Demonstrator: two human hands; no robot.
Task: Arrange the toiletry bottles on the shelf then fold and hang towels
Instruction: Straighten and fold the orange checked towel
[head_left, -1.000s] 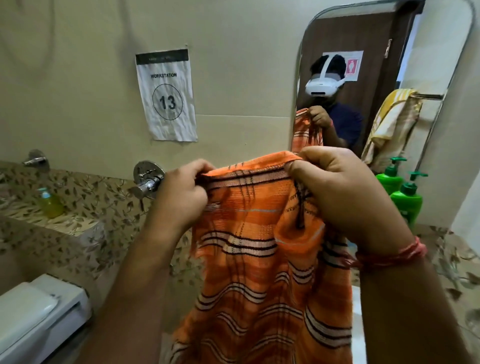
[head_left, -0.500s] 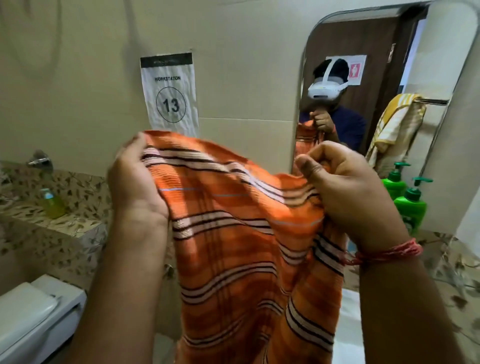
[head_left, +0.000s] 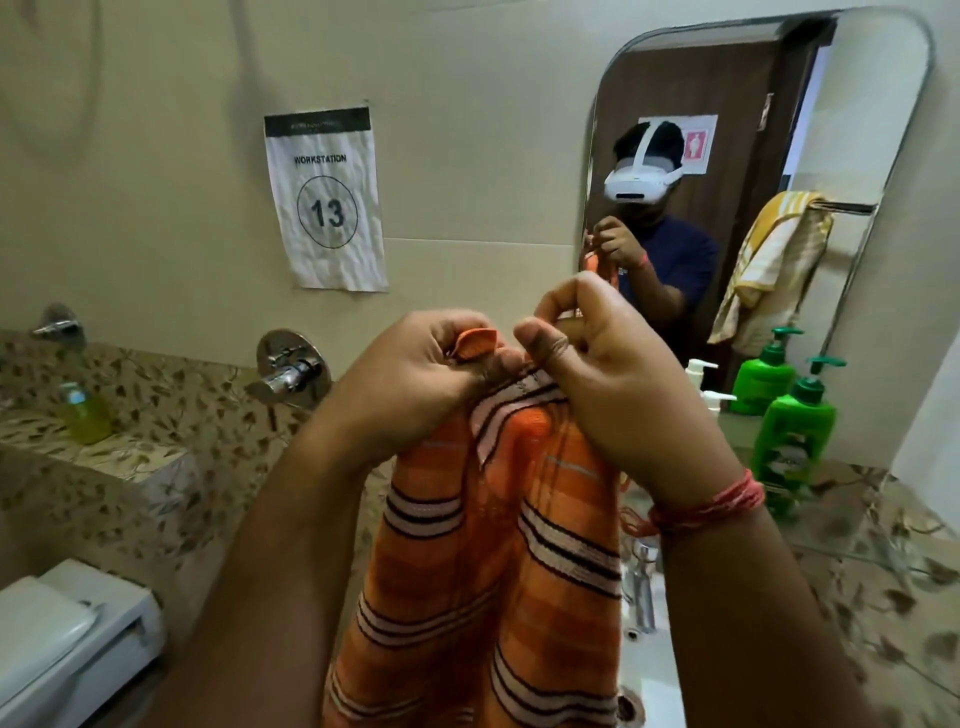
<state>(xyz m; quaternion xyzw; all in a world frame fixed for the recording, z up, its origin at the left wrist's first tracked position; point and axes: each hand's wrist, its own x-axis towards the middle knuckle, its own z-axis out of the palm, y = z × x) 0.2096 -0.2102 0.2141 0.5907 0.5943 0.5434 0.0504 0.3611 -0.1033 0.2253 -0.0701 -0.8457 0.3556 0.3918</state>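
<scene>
While both hands meet at frame centre, the left hand (head_left: 415, 371) and right hand (head_left: 618, 374) each pinch one orange striped towel (head_left: 483, 571). At right stands one green pump bottle (head_left: 792, 434); a second shows only in the mirror (head_left: 753, 171).

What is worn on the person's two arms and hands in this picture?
The left hand and its forearm are bare, with no sleeve or jewellery visible. The right hand is bare too, but red-orange thread is wound several times around its wrist.
</scene>
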